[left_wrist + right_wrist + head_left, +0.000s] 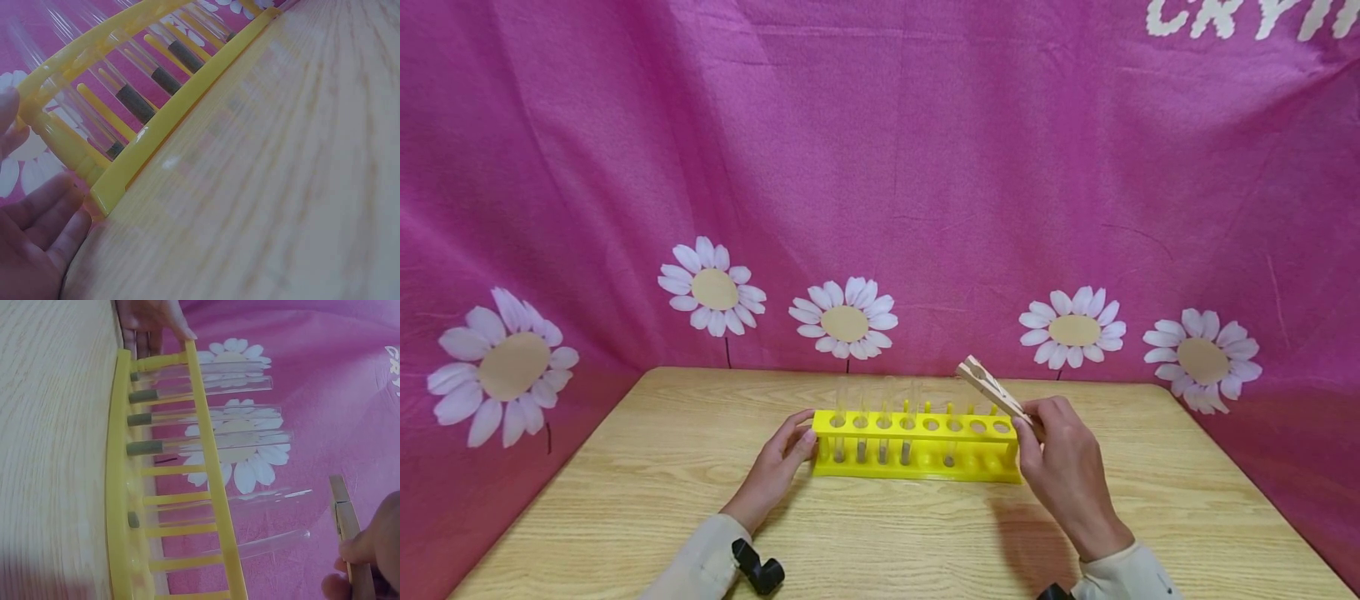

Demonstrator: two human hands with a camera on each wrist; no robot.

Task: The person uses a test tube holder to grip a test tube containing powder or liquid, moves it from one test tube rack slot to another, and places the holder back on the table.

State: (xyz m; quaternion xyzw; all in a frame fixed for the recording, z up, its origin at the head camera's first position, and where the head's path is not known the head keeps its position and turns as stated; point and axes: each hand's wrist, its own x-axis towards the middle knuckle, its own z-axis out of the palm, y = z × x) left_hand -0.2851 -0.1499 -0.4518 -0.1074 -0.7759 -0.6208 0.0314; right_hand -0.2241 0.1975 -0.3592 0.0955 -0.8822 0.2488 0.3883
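A yellow test tube rack (917, 477) stands on the table with a row of round holes in its top plate. Clear glass test tubes (250, 439) stand in its left half, with dark greyish material (134, 103) at the bottom. Farther right, another tube holds a little of it (950, 459). My left hand (778, 462) holds the rack's left end, thumb at the top plate, other fingers alongside. My right hand (1067, 467) grips a wooden test tube clamp (992, 387) by its handle end, above the rack's right end. Its tip points up and left, with no tube between its jaws.
Yellow pegs (178, 498) rise along the rack's back, and a clear tube with a rounded upper end (294, 539) shows near them. A pink cloth (962, 183) with printed daisies hangs behind and beside the wooden table (880, 542).
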